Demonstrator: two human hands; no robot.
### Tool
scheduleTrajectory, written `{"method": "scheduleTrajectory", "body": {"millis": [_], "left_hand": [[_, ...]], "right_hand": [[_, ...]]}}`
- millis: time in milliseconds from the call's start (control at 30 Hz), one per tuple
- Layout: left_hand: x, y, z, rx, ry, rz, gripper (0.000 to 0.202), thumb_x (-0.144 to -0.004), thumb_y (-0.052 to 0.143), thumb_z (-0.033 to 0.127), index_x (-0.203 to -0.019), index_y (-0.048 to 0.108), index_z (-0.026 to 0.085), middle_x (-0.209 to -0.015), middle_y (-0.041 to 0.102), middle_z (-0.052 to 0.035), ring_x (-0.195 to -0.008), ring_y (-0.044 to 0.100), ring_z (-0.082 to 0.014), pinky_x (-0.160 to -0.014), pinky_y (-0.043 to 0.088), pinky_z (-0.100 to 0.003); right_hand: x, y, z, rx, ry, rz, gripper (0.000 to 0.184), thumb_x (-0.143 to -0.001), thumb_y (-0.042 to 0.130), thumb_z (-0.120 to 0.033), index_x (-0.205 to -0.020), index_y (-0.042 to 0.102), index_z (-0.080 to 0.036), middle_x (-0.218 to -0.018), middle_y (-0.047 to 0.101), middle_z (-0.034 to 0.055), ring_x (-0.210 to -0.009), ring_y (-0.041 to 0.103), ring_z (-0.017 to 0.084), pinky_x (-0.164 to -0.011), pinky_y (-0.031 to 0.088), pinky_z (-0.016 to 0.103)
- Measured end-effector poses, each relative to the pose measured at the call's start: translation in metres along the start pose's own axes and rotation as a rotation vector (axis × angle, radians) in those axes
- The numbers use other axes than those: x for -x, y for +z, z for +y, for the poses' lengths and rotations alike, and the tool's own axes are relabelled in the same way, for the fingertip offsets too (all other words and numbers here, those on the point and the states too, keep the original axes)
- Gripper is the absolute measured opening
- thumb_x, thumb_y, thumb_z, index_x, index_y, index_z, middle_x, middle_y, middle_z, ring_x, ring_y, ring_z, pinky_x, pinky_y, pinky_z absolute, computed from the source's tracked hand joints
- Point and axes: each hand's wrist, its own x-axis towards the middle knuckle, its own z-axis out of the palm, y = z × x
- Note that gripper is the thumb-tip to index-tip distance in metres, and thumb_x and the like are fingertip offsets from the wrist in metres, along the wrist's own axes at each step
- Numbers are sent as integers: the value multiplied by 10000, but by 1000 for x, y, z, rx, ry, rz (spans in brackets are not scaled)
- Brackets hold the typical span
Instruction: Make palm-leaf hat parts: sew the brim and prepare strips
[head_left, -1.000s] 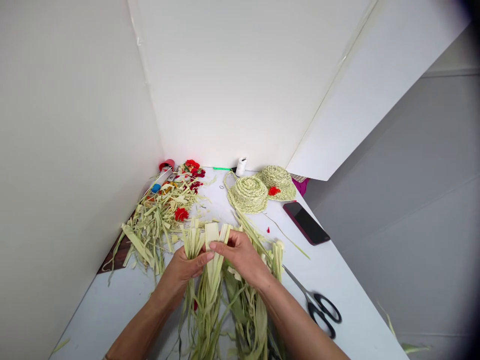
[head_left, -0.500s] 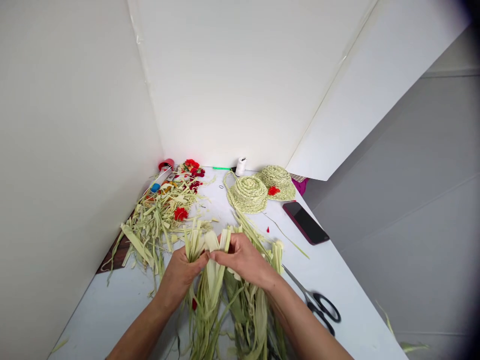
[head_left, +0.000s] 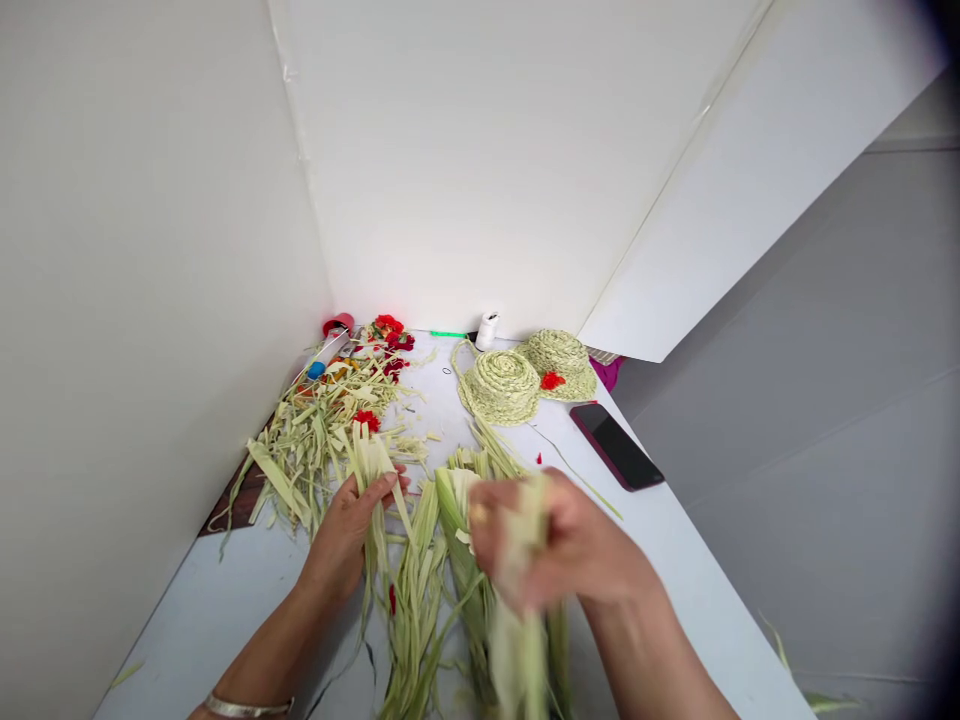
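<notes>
My left hand [head_left: 343, 530] is closed round a small bunch of pale green husk strips [head_left: 369, 448], whose ends fan out above the fingers and trail below. My right hand [head_left: 585, 550], smeared by motion, grips a separate pale husk strip [head_left: 517, 650] that hangs down in front of it. Between the two hands, a bundle of long husk strips [head_left: 416, 600] lies on the white table. A wider green husk bundle [head_left: 457, 530] lies beside it, partly behind my right hand.
Two braided hats [head_left: 501, 385] sit at the back, near a white thread spool [head_left: 487, 331]. A phone [head_left: 616, 447] lies at the right edge. Husk scraps [head_left: 319, 420] heap on the left with red flowers [head_left: 366, 420]. A wall [head_left: 465, 170] closes off the back.
My hands have come apart. The left went slightly left with its bunch, and the right swung right and nearer with a strip. The scissors on the right are now out of sight.
</notes>
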Motion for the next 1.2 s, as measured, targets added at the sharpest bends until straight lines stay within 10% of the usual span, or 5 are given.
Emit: {"method": "scheduleTrajectory", "body": {"millis": [233,1200], "left_hand": [[6,3,-3,-55,-67,-316,342,-680,789,409,-643,556,161,-493,394,82,-468,290,-60,-463,251,-192],[7,5,3,-466,146,-121,166,-633,758,246,-634,613,167,-525,499,50,-513,410,-113,-520,327,-228]], "right_hand": [[-52,8,63,37,116,312,211,-778,670,-351,-767,582,-159,-632,446,-47,-558,387,87,-525,360,206],[-50,14,71,65,68,310,42,-724,585,-145,-683,586,-150,-579,424,-65,-523,325,68,-495,249,196]]}}
